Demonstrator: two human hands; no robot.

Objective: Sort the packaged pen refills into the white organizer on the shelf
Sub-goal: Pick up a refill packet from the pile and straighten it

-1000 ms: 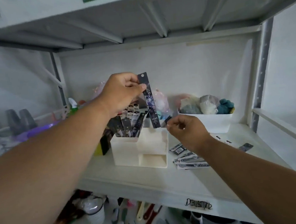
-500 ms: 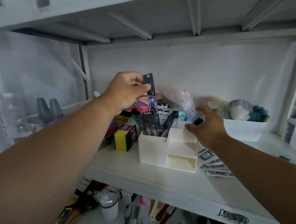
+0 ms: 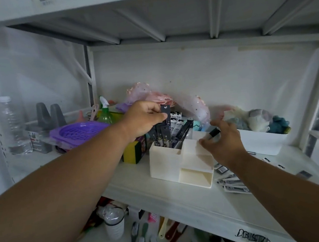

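The left hand (image 3: 145,120) pinches the top of a long, dark, flat packaged pen refill (image 3: 165,120) between thumb and curled fingers (image 3: 153,107), holding it upright with its lower end down in the tall rear-left compartment of the white plastic organizer (image 3: 164,163) on the white shelf (image 3: 181,198). More dark and white refill packets (image 3: 177,130) stand crowded in that same compartment, leaning to the right. The right hand (image 3: 225,143) rests against the organizer's stepped right side, its fingers curled round a small black-tipped object (image 3: 214,132) whose nature is unclear. A loose heap of flat refill packets (image 3: 231,182) lies on the shelf just right of the organizer, beneath the right forearm. Behind stand a white rectangular tub (image 3: 262,142) of soft bundles, a yellow-and-green sponge block (image 3: 133,152), a purple slotted plastic basket (image 3: 78,131) and a clear plastic bottle (image 3: 11,123).
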